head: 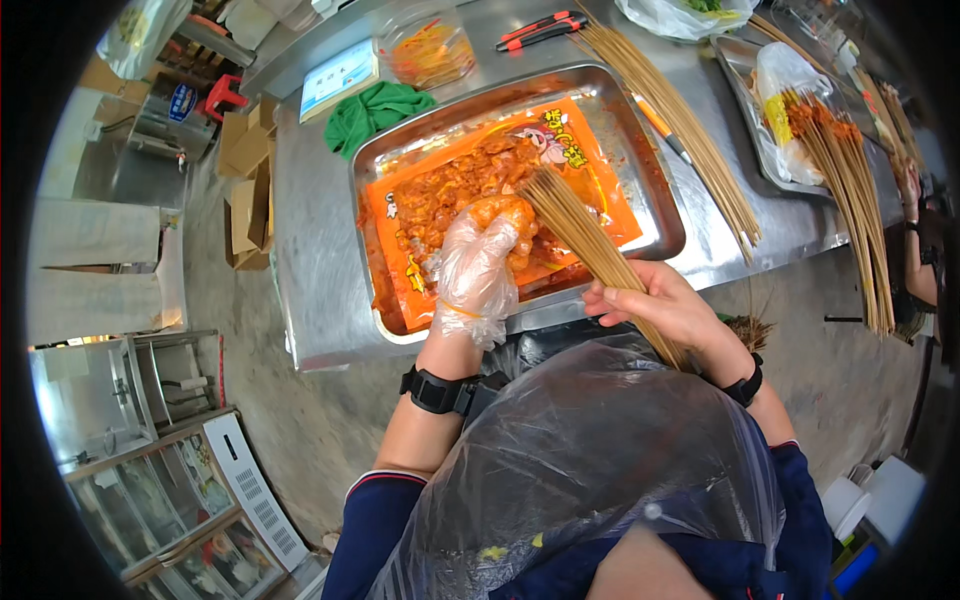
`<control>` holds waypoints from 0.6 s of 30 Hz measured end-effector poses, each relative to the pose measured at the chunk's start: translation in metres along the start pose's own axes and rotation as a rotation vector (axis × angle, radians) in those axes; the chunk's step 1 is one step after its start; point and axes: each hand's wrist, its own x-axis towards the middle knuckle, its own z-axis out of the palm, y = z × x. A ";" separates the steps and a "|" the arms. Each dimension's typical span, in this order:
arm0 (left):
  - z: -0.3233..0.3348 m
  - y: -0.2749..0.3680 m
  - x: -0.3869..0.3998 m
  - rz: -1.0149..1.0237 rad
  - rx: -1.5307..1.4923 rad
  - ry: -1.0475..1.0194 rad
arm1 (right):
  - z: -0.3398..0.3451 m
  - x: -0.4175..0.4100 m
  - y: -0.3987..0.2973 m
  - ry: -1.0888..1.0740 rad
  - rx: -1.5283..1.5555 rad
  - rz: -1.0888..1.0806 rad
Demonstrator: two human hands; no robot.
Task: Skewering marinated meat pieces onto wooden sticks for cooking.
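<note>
My left hand (480, 262), in a clear plastic glove with a rubber band at its wrist, is closed around orange-red marinated meat (525, 225) at the tips of a skewer bundle. More of this meat (465, 176) lies on an orange printed plastic bag (394, 262) in a metal tray (675, 232). My bare right hand (652, 300) grips the bundle of wooden skewers (592, 244) lower down; the bundle slants up across the tray's near edge to the gloved hand. Whether the tips are in the meat is hidden by the glove.
Beyond the tray lie a green cloth (375, 112), a booklet (337, 79), a plastic tub (427, 52) and red-black cutters (544, 30). Loose skewers (675, 120) and an orange-handled knife (661, 127) lie to its right. Farther right, loaded skewers (840, 165) rest on another tray (750, 142), near another person's arm (915, 262).
</note>
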 end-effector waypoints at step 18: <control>0.003 -0.003 -0.001 -0.007 -0.005 -0.066 | 0.001 -0.001 0.002 0.022 0.010 0.006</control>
